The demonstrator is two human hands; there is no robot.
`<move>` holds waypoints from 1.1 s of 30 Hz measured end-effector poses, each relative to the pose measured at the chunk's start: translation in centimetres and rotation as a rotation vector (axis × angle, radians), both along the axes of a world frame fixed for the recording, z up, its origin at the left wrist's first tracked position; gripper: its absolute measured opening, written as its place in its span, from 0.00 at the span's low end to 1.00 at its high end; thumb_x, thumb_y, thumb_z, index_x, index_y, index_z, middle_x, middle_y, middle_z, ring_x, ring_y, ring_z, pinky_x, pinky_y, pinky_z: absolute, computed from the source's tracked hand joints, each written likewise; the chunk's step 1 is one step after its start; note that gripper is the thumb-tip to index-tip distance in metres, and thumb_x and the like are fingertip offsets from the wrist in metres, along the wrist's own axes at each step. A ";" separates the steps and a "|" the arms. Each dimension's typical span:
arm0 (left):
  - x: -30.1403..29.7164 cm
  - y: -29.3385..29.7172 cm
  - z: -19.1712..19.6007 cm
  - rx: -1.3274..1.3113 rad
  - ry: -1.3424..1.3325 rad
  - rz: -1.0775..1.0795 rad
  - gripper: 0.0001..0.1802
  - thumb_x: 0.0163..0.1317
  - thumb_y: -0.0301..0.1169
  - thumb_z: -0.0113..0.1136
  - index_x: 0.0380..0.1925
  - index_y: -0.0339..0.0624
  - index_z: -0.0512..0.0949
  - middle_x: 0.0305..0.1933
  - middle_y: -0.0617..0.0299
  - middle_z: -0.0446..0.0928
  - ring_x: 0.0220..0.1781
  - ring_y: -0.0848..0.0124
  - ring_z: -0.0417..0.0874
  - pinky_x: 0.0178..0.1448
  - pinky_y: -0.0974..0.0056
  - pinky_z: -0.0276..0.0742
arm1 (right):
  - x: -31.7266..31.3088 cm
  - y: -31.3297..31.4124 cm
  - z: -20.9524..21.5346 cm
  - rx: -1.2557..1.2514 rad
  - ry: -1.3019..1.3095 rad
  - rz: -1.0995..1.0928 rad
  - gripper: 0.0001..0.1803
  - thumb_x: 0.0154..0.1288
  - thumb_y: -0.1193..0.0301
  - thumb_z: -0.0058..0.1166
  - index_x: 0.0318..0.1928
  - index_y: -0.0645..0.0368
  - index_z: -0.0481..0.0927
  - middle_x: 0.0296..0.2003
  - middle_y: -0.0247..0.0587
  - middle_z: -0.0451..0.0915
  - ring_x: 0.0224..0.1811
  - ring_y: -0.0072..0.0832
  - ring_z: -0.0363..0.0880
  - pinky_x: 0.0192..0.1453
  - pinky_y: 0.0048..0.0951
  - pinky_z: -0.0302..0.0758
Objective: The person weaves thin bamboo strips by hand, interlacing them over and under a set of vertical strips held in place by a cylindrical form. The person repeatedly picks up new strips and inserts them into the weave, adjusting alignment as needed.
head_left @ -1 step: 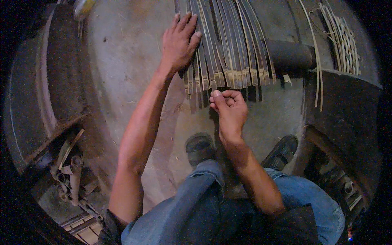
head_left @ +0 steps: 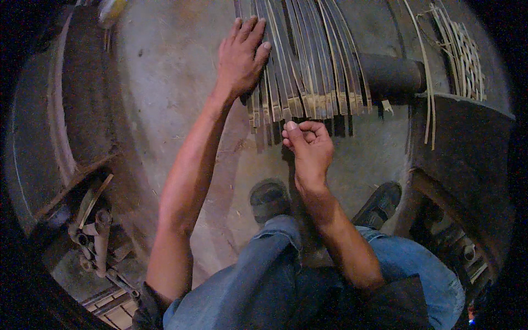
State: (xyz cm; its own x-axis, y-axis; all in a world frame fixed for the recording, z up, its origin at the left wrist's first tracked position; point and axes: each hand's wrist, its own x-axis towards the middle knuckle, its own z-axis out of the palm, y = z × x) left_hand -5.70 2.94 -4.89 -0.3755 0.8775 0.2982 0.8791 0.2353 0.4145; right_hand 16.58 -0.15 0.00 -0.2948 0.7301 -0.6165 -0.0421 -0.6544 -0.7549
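Work at floor level, seen from above. Far centre: a row of long, thin strips (head_left: 308, 60), dark-faced with pale edges, running side by side from the far edge toward the near side; near ends banded in yellowish brown and forming an uneven, fringe-like line. Left hand (head_left: 243, 56): palm down along the left border of the strips, fingers extended far and only slightly parted, thumb set off to the right over the outermost strips; amount of pressure, cannot tell. Right hand (head_left: 309, 144): just on the near side of the fringe, fingers curled, thumb and forefinger pressed together, pinching the near end of one strip left of the row's middle.

Right of the strips: a dark cylinder (head_left: 393, 75), lying crosswise, with a small pale scrap (head_left: 388, 105) just on its near side. Farther right: two long, loose slats (head_left: 429, 118) and, at far right, a pale woven lattice (head_left: 466, 58). Below all: a grey, stained floor (head_left: 181, 104). Near centre: blue jeans (head_left: 231, 286), with a dark left sandal (head_left: 269, 199) and a dark right sandal (head_left: 383, 204) beyond the knees. Near left: metal fittings (head_left: 99, 236) beneath a dark, curved panel (head_left: 85, 110).
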 end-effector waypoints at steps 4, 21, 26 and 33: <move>-0.7 0.4 -0.6 0.012 0.031 0.009 0.30 0.69 0.46 0.46 0.67 0.45 0.64 0.71 0.54 0.62 0.75 0.52 0.55 0.71 0.46 0.55 | -0.7 0.3 -0.3 -0.007 0.017 0.003 0.11 0.63 0.75 0.62 0.40 0.60 0.71 0.33 0.38 0.81 0.34 0.22 0.81 0.38 0.21 0.79; -0.1 0.2 1.4 -0.149 -0.060 0.020 0.42 0.63 0.53 0.55 0.69 0.39 0.59 0.74 0.49 0.55 0.77 0.51 0.49 0.76 0.49 0.48 | 0.1 2.9 -1.3 -0.144 0.026 0.332 0.12 0.67 0.67 0.58 0.43 0.64 0.79 0.36 0.37 0.82 0.36 0.19 0.78 0.42 0.22 0.77; 0.2 0.3 2.0 -0.186 -0.063 0.037 0.42 0.62 0.53 0.55 0.69 0.39 0.59 0.75 0.50 0.54 0.78 0.52 0.48 0.76 0.49 0.47 | -0.1 2.8 -1.0 -0.138 0.100 0.253 0.14 0.63 0.66 0.62 0.40 0.65 0.81 0.32 0.35 0.83 0.32 0.19 0.79 0.38 0.21 0.76; 0.4 0.3 2.3 -0.207 -0.094 0.047 0.42 0.62 0.54 0.56 0.70 0.41 0.58 0.75 0.51 0.53 0.78 0.54 0.47 0.77 0.50 0.46 | 0.2 2.6 -1.1 -0.139 0.143 0.220 0.12 0.59 0.68 0.65 0.38 0.64 0.82 0.30 0.35 0.83 0.30 0.19 0.79 0.35 0.21 0.75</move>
